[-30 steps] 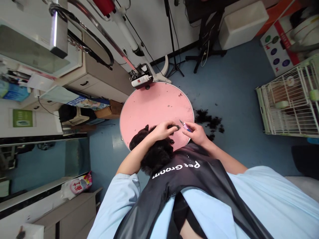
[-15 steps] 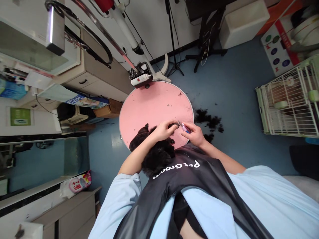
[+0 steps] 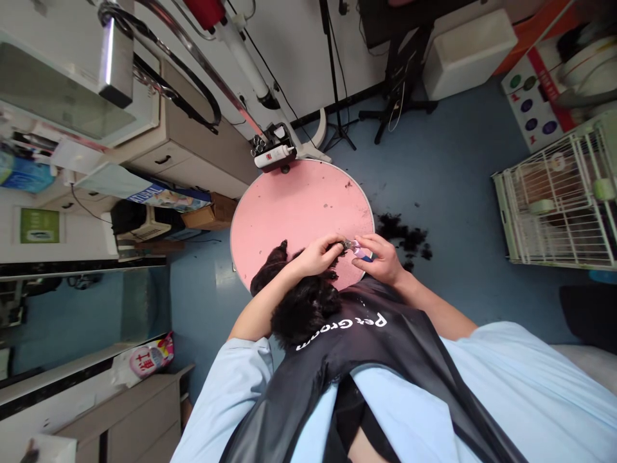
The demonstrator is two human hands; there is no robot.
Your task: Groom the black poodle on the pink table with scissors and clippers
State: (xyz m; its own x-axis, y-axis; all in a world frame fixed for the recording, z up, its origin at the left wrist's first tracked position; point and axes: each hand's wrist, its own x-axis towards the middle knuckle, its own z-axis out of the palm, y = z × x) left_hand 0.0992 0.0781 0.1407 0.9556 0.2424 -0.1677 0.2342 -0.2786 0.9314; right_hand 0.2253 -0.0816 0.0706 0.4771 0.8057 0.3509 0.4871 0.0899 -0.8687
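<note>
A black furry dog [image 3: 306, 308] lies on the near edge of the round pink table [image 3: 299, 199], against my apron. My left hand [image 3: 318, 256] is closed around one of its paws, with my forearm across its body. In my right hand [image 3: 382, 258] is a pair of nail clippers [image 3: 360, 252] with purple and blue handles. The metal jaws of the clippers meet the paw at my left fingertips. Whether a claw sits between the jaws is too small to tell.
A holder with scissors and a white bottle [image 3: 274, 156] is fixed at the table's far edge. Small tufts of hair dot the tabletop. Black hair clumps [image 3: 402, 233] lie on the blue floor to the right, near a wire cage [image 3: 559, 199]. A metal arm [image 3: 207, 64] rises at upper left.
The clippers have turned slightly and their jaws now sit closer to the paw. My left fingers have shifted a little on the paw. The dog's head has moved slightly.
</note>
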